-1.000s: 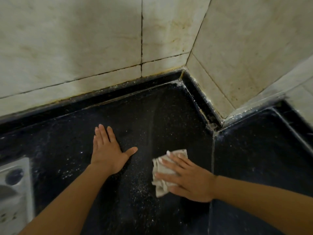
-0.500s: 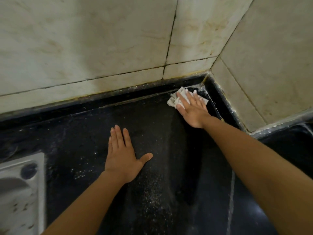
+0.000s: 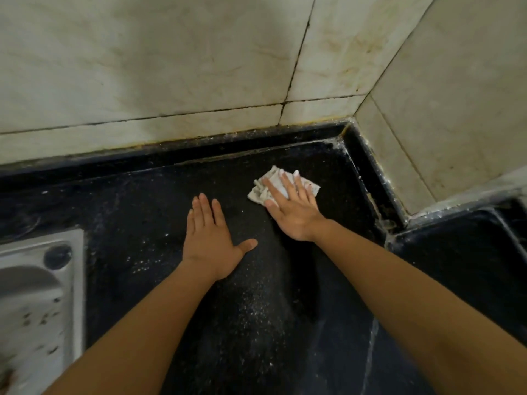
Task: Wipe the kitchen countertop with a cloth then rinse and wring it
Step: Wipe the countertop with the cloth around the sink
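Hands (image 3: 209,238) flat; right (image 3: 293,212) on cloth (image 3: 258,193), seemingly.

I am seeing the right hand (image 3: 293,215) covering much of the cloth (image 3: 258,193); the blurry sink (image 3: 75,280) is running off the left edge.

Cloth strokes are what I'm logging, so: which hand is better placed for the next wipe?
Right. The right hand lies flat on the cloth, fingers spread over it. The left hand rests flat on bare countertop, apart from the cloth.
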The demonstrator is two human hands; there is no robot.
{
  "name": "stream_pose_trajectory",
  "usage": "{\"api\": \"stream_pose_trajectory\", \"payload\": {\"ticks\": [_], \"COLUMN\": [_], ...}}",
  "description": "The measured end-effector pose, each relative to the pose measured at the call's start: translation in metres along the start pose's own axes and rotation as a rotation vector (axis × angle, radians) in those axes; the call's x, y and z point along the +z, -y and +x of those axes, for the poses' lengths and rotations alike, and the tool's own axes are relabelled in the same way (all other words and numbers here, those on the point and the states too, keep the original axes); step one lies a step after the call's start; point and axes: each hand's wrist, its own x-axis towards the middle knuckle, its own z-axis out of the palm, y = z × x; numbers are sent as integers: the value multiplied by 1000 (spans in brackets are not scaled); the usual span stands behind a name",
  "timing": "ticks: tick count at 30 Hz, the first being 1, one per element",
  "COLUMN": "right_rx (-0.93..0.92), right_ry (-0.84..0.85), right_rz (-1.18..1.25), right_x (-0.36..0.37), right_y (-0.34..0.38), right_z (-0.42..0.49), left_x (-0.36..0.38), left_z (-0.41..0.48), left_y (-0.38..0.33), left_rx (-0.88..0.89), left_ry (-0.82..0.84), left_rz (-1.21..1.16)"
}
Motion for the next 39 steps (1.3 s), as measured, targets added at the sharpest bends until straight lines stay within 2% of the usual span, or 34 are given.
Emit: {"api": "stream_pose_trajectory", "payload": {"ticks": [4,7,13,21,30,39], "right_rx": [-52,-79,-98,12,63,-72], "right_ry": [40,47,51,45,21,50], "right_rz": [-17,-29,-37,-27,-27,-158], "right_x": [19,29,56,104,160,170], "right_y": [4,3,-1,8,39,37], "right_z": [-34,-55,-120,-222,-313,-341], "left_x": [9,27,67,97,127,132], "left_z": [-23,-60,-141,-213,-254,-251], "left_y": [-5,-4,21,54,100,106], "left_rx": [49,82,16,-7,-18,-7], "left_ry": [-151,-222,-203,-218,-214,-182], "left_rz": [88,21,-29,-111,-105,-124]}}
